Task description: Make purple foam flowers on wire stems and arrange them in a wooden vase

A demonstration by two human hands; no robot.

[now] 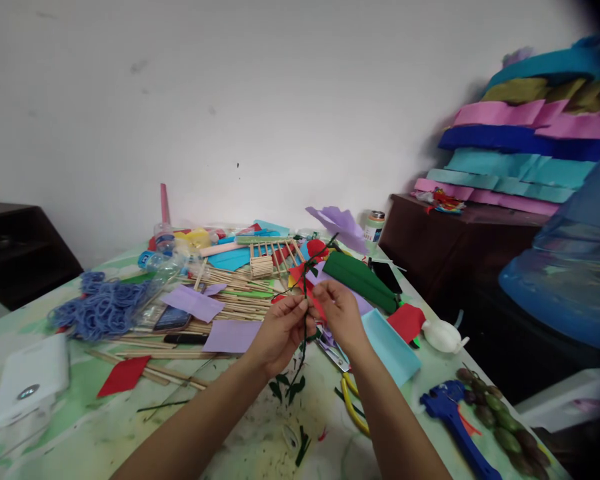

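Note:
Above the middle of the table, my left hand (285, 330) pinches a thin, dark green wrapped stem (303, 357). Side twigs branch from this stem, and small dark green leaves (287, 388) show at its lower end. My right hand (341, 313) is closed right beside it, thumb and fingers pressed together; what they hold is hidden. Red paper (319, 305) shows between the two hands, and I cannot tell whether it is held. A purple paper flower (341, 227) appears at the stem's upper tip; whether they are joined is unclear. Yellow-handled scissors (351, 403) lie below my right wrist.
Bamboo sticks (230, 283), purple paper (233, 336) and a blue yarn heap (105, 307) cover the left side. To the right lie a light blue tray-like piece (393, 350), green crepe paper (357, 277), a blue glue gun (453, 423) and dark greenish fruit (503, 420).

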